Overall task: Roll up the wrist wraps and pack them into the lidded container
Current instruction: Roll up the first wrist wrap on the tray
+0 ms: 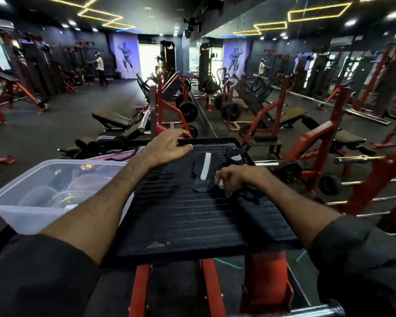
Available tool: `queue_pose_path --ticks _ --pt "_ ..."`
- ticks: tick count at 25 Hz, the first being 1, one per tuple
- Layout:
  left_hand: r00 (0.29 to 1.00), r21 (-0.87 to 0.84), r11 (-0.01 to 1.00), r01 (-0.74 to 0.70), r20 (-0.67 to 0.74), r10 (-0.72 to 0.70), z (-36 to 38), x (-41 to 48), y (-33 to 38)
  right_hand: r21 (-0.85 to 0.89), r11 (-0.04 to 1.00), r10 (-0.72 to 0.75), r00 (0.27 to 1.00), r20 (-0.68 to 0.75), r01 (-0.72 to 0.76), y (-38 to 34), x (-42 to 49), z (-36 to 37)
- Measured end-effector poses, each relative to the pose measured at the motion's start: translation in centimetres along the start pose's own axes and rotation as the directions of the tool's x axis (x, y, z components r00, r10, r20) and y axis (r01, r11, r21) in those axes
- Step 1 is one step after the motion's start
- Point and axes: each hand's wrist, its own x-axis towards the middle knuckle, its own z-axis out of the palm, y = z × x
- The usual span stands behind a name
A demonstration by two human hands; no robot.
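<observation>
A black wrist wrap with a white stripe (205,170) lies partly unrolled on the ribbed black platform (192,216). My right hand (236,179) rests on its near end, fingers curled over the dark fabric. My left hand (169,145) reaches to the platform's far edge, palm down, fingers spread on the rim, nothing visibly in it. A rolled black wrap (234,155) stands near the far right corner. The clear plastic container (28,209) sits open at the left, with several rolled wraps (62,195) inside. More wraps (117,155) lie behind it, pink and striped.
The platform sits on a red steel frame (209,287). Red benches and plate-loaded machines (174,104) crowd the floor ahead and to the right. A chrome barbell end (318,311) shows at the bottom right. A person (100,67) stands far back left.
</observation>
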Motion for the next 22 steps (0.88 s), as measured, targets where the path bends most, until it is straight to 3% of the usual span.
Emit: queue_pose_path --ticks 1,4,5,7,8,9,11,14,17,19,22 --pt "1.000 0.000 1.000 0.004 0.022 -0.004 0.6 -0.2 0.0 -0.094 0.995 0.036 0.999 0.009 -0.035 -0.2 -0.5 0.8" --pt "0.995 0.009 0.999 0.036 0.091 -0.037 1.6 -1.4 0.8 -0.371 0.928 -0.026 0.987 -0.157 -0.035 -0.6 -1.2 2.8" --pt "0.995 -0.016 0.999 0.041 0.091 -0.039 1.8 -1.5 0.7 -0.312 0.950 -0.048 0.978 -0.204 -0.019 -0.6 -1.2 2.8" --pt "0.997 -0.082 0.995 0.061 0.052 -0.057 1.4 -1.9 0.6 0.105 0.984 -0.107 0.947 -0.304 0.145 -0.9 -1.2 1.4" --pt "0.997 -0.130 0.989 0.072 0.020 -0.070 1.0 -2.0 0.4 0.364 0.897 -0.126 0.933 -0.337 0.253 -1.6 -1.2 0.3" --pt "0.996 -0.195 0.978 0.080 -0.028 -0.087 0.4 -2.0 0.2 0.580 0.741 -0.117 0.917 -0.382 0.337 -2.6 -1.5 -1.0" --pt "0.981 -0.362 0.930 0.058 -0.151 -0.120 -1.2 -2.1 0.3 0.812 0.406 -0.032 0.895 -0.446 0.419 -5.4 -2.2 -4.3" --pt "0.947 -0.489 0.871 -0.043 -0.297 -0.120 -4.3 -1.9 1.1 0.892 0.032 0.101 0.886 -0.452 0.452 -8.8 -2.2 -8.6" --pt "0.972 -0.571 0.813 -0.117 -0.236 -0.025 -7.1 -2.1 1.4 0.891 -0.186 0.134 0.909 -0.394 0.413 -11.3 -2.9 -12.3" --pt "0.975 -0.600 0.788 -0.137 -0.222 0.001 -8.2 -2.5 1.2 0.894 -0.209 0.092 0.918 -0.386 0.397 -12.8 -3.9 -14.0" --pt "0.920 -0.458 0.868 -0.193 -0.391 -0.001 -8.7 -2.2 0.1 0.911 -0.067 0.077 0.912 -0.402 0.407 -14.1 -4.7 -14.8"
